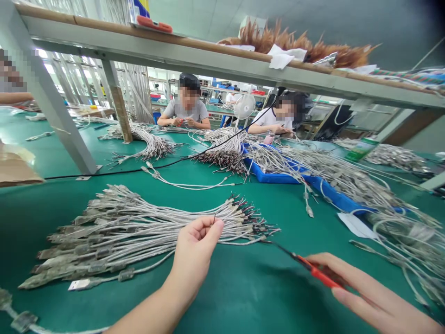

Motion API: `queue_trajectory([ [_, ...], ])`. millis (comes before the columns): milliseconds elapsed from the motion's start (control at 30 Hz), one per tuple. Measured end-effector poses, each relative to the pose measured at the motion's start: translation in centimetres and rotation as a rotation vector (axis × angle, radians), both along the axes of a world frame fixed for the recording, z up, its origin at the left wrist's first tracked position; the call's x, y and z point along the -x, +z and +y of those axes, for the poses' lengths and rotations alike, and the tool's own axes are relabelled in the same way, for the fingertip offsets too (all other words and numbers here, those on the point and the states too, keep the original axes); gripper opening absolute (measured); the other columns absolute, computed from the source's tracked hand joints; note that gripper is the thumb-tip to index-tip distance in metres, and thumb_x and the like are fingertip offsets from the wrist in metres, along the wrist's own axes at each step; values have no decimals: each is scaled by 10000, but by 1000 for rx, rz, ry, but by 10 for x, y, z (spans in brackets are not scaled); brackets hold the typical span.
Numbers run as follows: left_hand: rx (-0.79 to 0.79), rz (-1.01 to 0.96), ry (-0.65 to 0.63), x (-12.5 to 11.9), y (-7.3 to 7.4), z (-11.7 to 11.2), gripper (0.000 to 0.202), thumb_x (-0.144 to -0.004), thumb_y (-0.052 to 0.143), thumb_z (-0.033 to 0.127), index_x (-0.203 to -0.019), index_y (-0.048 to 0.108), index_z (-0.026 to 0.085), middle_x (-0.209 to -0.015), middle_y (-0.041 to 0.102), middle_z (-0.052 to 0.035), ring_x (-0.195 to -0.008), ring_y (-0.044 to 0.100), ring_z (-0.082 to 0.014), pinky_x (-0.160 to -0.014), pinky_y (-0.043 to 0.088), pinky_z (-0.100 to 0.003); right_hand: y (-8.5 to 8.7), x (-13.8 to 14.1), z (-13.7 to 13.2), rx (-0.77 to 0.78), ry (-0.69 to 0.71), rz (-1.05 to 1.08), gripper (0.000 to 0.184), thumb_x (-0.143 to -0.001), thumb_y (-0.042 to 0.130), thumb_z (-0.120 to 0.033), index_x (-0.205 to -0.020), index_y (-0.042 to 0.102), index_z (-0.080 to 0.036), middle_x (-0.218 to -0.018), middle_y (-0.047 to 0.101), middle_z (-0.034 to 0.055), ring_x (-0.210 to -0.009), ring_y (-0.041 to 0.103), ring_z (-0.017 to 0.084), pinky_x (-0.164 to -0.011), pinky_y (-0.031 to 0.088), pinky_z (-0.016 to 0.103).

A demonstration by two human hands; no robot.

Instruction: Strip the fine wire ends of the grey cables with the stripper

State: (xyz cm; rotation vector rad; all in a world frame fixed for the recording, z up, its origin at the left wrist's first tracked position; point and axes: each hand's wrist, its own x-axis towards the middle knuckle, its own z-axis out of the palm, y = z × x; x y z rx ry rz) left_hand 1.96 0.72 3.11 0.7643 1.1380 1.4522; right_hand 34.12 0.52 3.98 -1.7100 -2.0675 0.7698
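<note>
My left hand [198, 241] is closed in a pinch in front of the cable bundle, and a thin dark wire end [214, 217] pokes up between thumb and forefinger. How the rest of that wire runs is hidden by the fingers. My right hand [361, 287] is wrapped round a red-handled tool [325, 277] with a long, thin dark tip pointing left; its exact kind is unclear. Just beyond my left hand lies a large bundle of pale USB cables [149, 227], plugs to the left and dark stripped wire ends to the right. The tool's tip is near those wire ends.
Blue trays [278, 177] full of cables stand at the right. More cable piles [222, 144] lie farther back, with a black cord [174, 162] crossing the green table [264, 297]. A shelf beam [208, 51] spans overhead. Two people sit opposite.
</note>
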Motion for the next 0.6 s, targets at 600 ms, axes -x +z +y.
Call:
queue_trajectory([
  [600, -29, -57, -55, 0, 4, 4, 268, -732, 745, 381, -690, 682, 124, -474, 375, 60, -409, 178, -23, -368, 99, -169, -9, 192, 45, 255, 114, 1136, 327, -796, 773, -360, -1050, 645, -199, -783, 583, 9, -659, 509, 167, -589, 433, 294],
])
